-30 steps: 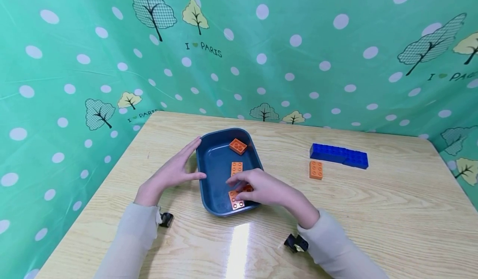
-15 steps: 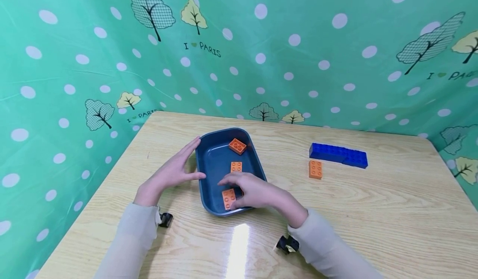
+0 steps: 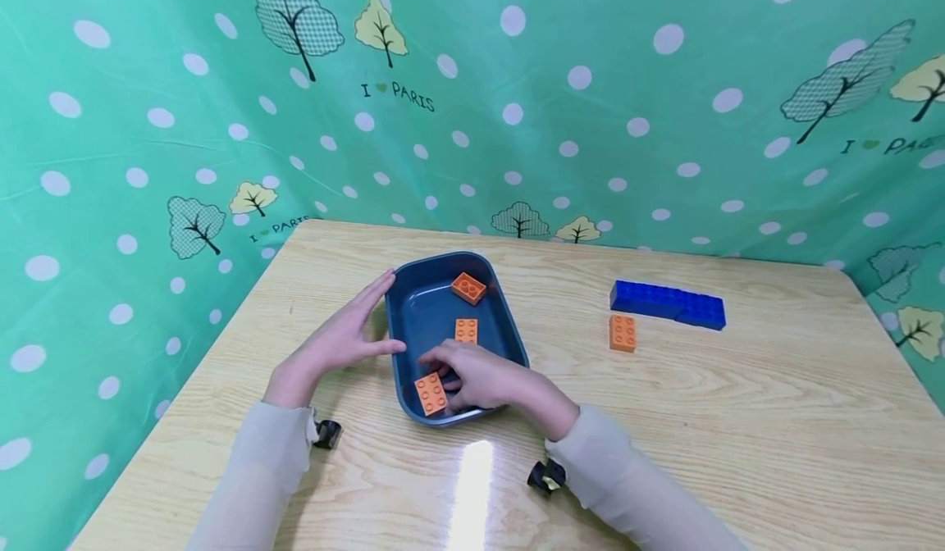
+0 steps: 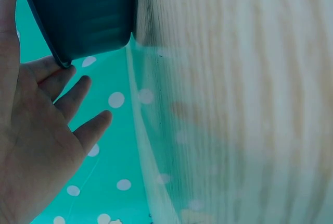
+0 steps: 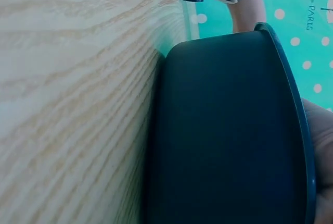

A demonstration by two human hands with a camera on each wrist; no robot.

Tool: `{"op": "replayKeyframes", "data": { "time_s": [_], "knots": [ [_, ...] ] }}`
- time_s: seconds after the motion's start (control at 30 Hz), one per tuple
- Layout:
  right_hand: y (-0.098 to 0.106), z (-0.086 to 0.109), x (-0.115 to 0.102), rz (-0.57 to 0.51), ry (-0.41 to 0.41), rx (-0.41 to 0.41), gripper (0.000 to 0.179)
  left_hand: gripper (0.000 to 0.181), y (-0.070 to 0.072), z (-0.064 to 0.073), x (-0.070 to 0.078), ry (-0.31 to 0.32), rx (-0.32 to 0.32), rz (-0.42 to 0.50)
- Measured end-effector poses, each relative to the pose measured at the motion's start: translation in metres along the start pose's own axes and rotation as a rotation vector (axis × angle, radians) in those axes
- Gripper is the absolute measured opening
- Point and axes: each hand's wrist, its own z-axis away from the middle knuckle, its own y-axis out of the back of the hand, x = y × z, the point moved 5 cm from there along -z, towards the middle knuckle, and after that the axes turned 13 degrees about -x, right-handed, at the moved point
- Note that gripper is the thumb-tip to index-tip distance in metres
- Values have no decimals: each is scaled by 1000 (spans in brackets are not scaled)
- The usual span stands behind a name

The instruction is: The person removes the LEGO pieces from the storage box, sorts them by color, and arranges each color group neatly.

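Note:
In the head view, the left hand (image 3: pixel 337 335) rests with extended fingers and spread thumb against the left rim of a dark blue tray (image 3: pixel 399 379); the left wrist view shows fingertips at the rim. The right hand (image 3: pixel 480 377) reaches into the tray from the right with bent fingers. Its fingertips are beside an orange toy brick (image 3: pixel 431 393) near the front left corner; whether they pinch it is hidden. Another orange brick (image 3: pixel 466 330) lies just behind the hand, and a third brick (image 3: pixel 468 288) sits at the back. The hand covers the tray floor beneath it.
On the wooden table (image 3: pixel 738 420), right of the tray, two blue bricks (image 3: pixel 668 303) lie end to end with an orange brick (image 3: pixel 623 333) in front. Black wrist straps (image 3: pixel 546 477) hang at the sleeves. A green patterned cloth (image 3: pixel 472 84) stands behind.
My right hand has moved left inside the tray. The front orange brick has slid left with it and turned slightly. My left hand has kept its place at the rim.

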Motion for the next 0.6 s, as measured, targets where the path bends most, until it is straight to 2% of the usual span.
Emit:
{"op": "replayKeyframes", "data": {
  "time_s": [0.17, 0.3, 0.6],
  "knots": [
    [1, -4, 1, 29, -35, 19, 60, 106, 0, 0, 0, 2, -3, -7],
    [2, -5, 3, -25, -41, 47, 54, 108, -1, 0, 0, 8, -7, 1],
    [4, -1, 7, -181, 27, 92, 47, 106, -3, 0, 1, 8, -8, -2]
  ]
}}
